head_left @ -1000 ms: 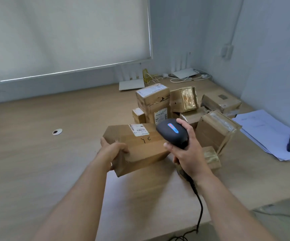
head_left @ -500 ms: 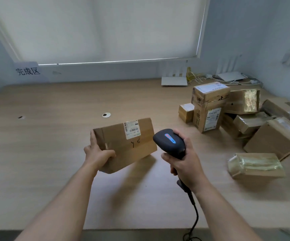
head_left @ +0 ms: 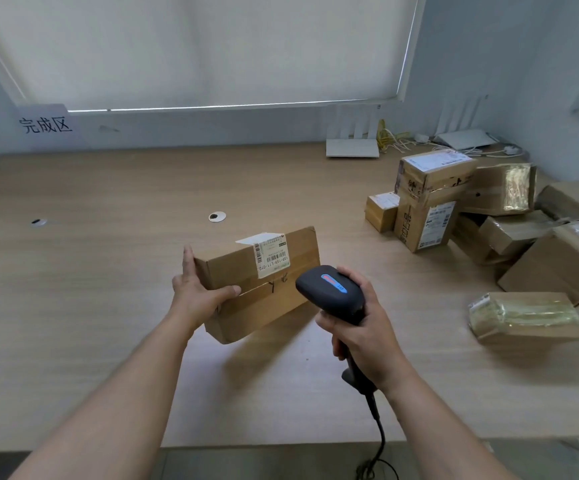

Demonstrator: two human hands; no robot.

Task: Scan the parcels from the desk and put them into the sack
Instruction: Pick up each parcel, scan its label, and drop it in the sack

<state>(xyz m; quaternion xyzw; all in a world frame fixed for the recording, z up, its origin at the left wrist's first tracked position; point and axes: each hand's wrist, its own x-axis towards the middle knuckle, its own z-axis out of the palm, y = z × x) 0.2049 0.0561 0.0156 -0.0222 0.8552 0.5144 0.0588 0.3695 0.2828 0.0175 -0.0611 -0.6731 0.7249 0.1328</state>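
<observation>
Parcel [head_left: 260, 282] in left hand [head_left: 196, 296]; scanner [head_left: 331, 294] in right hand [head_left: 361, 337].

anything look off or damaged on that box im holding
The label on the held box is peeling: its upper corner has lifted off the cardboard. The box itself shows no dents. The heap of parcels at right lies jumbled, some tilted.

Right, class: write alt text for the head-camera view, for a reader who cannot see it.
A person's left hand holds a labelled cardboard parcel above a wooden desk while the right hand aims a black barcode scanner at it. More parcels are heaped at the desk's right.
</observation>
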